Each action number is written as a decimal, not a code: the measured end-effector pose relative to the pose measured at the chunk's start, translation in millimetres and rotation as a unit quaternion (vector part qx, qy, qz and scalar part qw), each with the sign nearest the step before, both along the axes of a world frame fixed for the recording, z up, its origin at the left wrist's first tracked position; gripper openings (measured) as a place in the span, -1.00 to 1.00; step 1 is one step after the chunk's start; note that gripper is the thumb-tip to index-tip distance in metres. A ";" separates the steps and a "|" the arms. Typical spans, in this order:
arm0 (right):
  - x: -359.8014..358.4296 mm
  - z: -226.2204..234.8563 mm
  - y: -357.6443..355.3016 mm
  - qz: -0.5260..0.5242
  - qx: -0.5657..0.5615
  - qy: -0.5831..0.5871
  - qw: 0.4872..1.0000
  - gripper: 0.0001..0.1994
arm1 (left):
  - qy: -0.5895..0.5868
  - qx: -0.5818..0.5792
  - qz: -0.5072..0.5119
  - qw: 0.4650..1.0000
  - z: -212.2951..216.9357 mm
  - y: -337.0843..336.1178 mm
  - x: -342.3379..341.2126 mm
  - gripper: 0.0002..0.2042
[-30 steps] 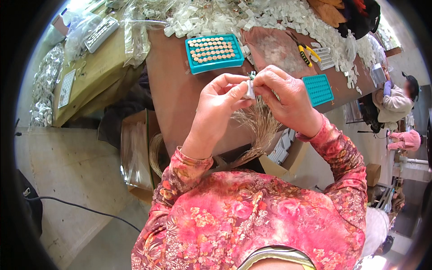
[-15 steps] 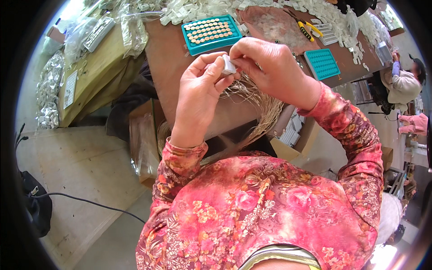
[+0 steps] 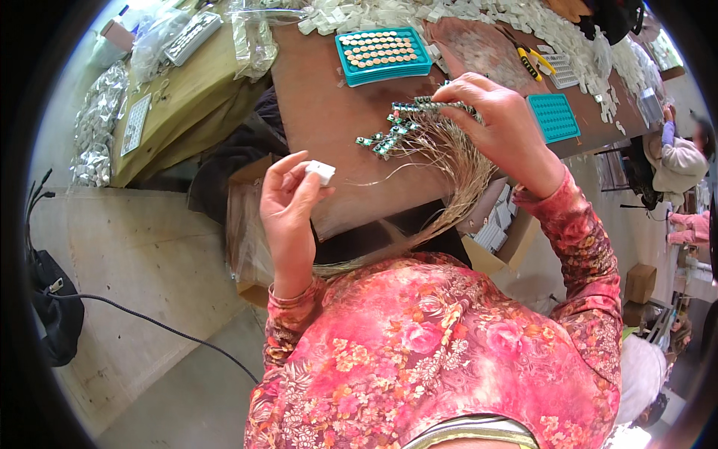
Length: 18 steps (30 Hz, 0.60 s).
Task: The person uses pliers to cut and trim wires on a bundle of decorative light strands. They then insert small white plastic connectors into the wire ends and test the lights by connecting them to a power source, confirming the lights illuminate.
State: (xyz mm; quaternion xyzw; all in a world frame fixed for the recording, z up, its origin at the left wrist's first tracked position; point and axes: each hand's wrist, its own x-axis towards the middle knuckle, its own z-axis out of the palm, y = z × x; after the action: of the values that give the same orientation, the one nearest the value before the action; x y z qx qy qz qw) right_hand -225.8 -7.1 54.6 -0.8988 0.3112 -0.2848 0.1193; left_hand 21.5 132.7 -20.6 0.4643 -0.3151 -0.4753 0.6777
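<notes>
My left hand [image 3: 290, 196] holds a small white plastic block [image 3: 321, 172] between thumb and fingertips, off the left edge of the brown table [image 3: 329, 97]. My right hand [image 3: 493, 123] grips a bundle of thin tan wires [image 3: 456, 183] whose ends carry small green circuit boards [image 3: 396, 127]. The boards fan out to the left of my right fingers, above the table. The wires trail down toward my lap.
A teal tray of round copper-coloured parts [image 3: 380, 54] lies at the table's far side. A smaller teal tray [image 3: 553, 116] and yellow-handled pliers [image 3: 527, 61] sit to the right among heaps of white plastic pieces [image 3: 464, 13]. Cardboard boxes stand under the table. Another person [image 3: 677, 161] sits at the right.
My hands have parted: the left has drawn away to the left with the white block, while the right keeps the wire bundle and its boards now show.
</notes>
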 end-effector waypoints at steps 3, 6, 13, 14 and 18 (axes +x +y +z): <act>13.9 -13.7 -9.1 0.043 -0.065 0.062 0.995 -0.93 | -0.165 0.065 -0.046 0.983 -13.9 -11.3 2.1 -0.73; 29.1 -28.3 -14.6 0.055 -0.027 0.121 0.991 -0.92 | -0.263 0.081 -0.049 0.960 -23.6 -15.6 0.1 -0.79; 66.7 -45.8 -13.1 0.099 -0.126 0.188 0.969 -0.83 | -0.236 0.065 -0.057 0.968 -22.1 -10.5 4.0 -0.80; 72.3 -49.2 -11.2 0.106 -0.151 0.187 0.965 -0.80 | -0.206 0.058 -0.056 0.975 -21.2 -9.4 4.6 -0.80; 86.6 -60.3 -10.1 0.112 -0.086 0.226 0.964 -0.87 | -0.134 0.060 -0.048 0.988 -17.2 2.1 9.6 -0.79</act>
State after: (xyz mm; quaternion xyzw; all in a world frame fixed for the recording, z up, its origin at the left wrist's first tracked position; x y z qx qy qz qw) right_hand -139.2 -17.1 -5.7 -0.9758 0.2015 -0.0846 -0.0006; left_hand 31.1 134.8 -37.7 0.5475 -0.3958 -0.4589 0.5771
